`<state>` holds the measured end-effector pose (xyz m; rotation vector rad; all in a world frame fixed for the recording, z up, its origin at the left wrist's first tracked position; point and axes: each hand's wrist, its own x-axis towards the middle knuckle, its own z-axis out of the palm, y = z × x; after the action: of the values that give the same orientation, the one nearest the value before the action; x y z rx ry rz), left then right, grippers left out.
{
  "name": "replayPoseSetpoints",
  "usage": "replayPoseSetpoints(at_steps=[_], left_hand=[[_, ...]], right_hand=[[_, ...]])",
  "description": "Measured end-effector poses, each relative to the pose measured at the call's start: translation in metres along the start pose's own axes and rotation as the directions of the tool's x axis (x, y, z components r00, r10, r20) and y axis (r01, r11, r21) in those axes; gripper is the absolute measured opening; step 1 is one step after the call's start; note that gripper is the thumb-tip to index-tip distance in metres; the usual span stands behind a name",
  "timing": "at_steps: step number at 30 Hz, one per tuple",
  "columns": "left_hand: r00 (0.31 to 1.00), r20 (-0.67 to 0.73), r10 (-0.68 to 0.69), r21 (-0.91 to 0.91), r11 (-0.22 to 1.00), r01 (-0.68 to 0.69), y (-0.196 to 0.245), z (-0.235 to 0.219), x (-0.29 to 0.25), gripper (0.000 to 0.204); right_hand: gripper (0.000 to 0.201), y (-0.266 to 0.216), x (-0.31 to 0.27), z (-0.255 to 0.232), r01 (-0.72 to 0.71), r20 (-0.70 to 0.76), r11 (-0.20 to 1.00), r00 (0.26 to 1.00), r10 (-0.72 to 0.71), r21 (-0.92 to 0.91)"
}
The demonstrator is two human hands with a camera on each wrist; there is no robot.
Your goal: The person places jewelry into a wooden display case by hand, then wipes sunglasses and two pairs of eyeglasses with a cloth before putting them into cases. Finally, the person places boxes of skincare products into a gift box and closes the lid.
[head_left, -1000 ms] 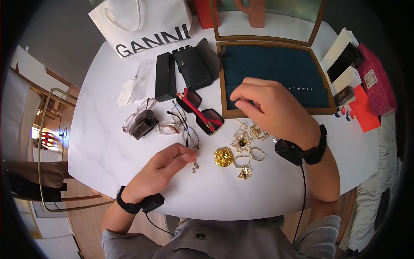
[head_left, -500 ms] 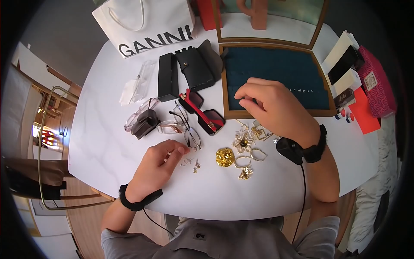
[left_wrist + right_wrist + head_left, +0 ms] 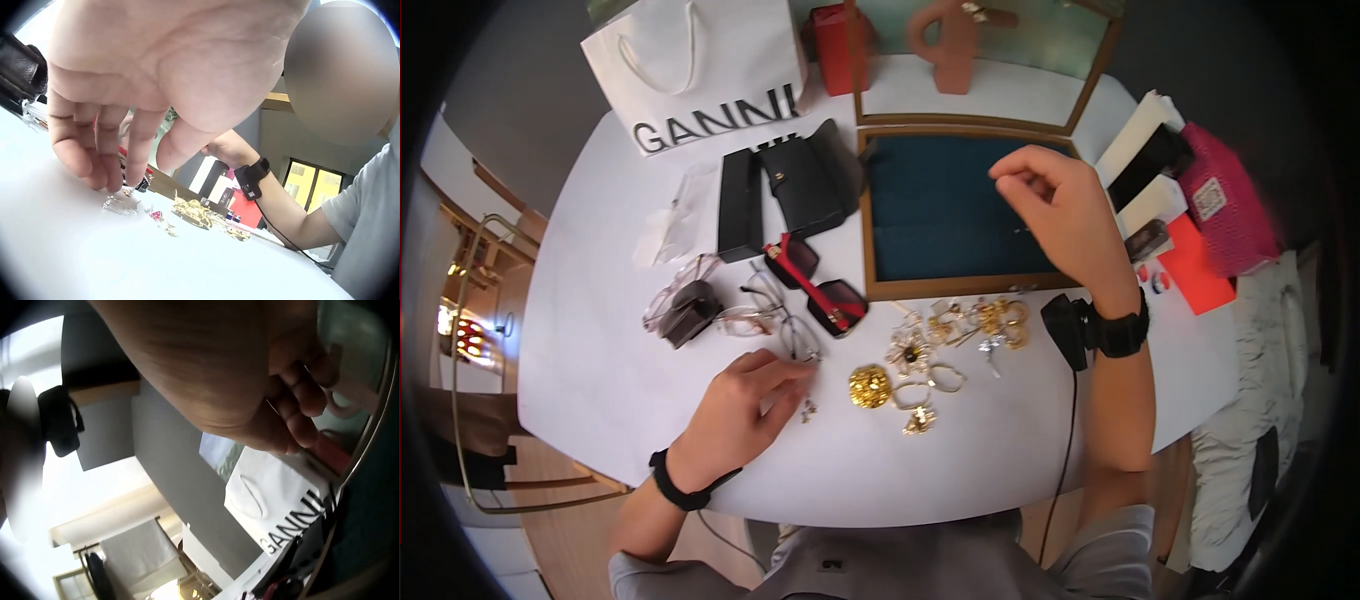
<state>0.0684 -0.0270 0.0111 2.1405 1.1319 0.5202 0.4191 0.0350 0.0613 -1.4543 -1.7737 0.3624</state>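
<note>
In the head view my left hand (image 3: 740, 410) is low over the near table, fingertips right at some tiny earrings (image 3: 808, 409). The left wrist view shows its fingers bent loosely downward, thumb apart, just above small clear jewellery pieces (image 3: 119, 206). My right hand (image 3: 1065, 215) hovers over the right part of a wooden jewellery case (image 3: 960, 290) lined with dark teal fabric (image 3: 940, 210). Its fingers curl loosely, with nothing visible between them in the right wrist view. Between the hands lie a gold round ornament (image 3: 869, 386), a flower brooch (image 3: 910, 352) and hoop earrings (image 3: 946, 377).
Red-armed sunglasses (image 3: 825, 295), clear eyeglasses (image 3: 750, 320) and black cases (image 3: 805, 190) lie left of the jewellery case. Behind stand a white paper bag (image 3: 700, 80) and the raised glass lid (image 3: 990, 100). Boxes and a pink pouch (image 3: 1225, 205) line the right side.
My left fingers drew back from the small earrings, uncovering several, then came over them again. My right hand has shifted rightward over the case. The head view has turned slightly.
</note>
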Motion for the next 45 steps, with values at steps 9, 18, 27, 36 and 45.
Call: replayPoseSetpoints(at_steps=[9,18,27,36,45], left_hand=[[0.998,0.056,0.021,0.029,0.999,-0.023,0.011,-0.010,0.013,0.005],[0.992,0.106,0.068,-0.577,0.816,0.006,0.055,-0.017,0.069,0.011],[0.927,0.362,0.101,-0.929,0.120,0.350,0.043,0.020,0.131,0.025],[0.909,0.393,0.139,-0.918,0.111,0.380,0.038,0.019,0.129,0.027],[0.903,0.397,0.163,-0.918,0.080,0.389,0.035,0.021,0.129,0.027]], right_hand=[[0.017,0.083,-0.009,-0.009,-0.129,0.117,0.969,0.981,0.156,-0.211],[0.007,0.088,-0.010,0.008,-0.121,0.184,0.962,0.968,0.169,-0.246],[0.007,0.062,-0.007,-0.001,-0.039,0.056,0.977,0.997,0.052,-0.211],[0.005,0.084,-0.012,0.015,-0.058,0.121,0.941,0.987,0.104,-0.335],[0.013,0.082,-0.015,0.018,0.140,0.186,0.827,0.982,-0.044,-0.544]])
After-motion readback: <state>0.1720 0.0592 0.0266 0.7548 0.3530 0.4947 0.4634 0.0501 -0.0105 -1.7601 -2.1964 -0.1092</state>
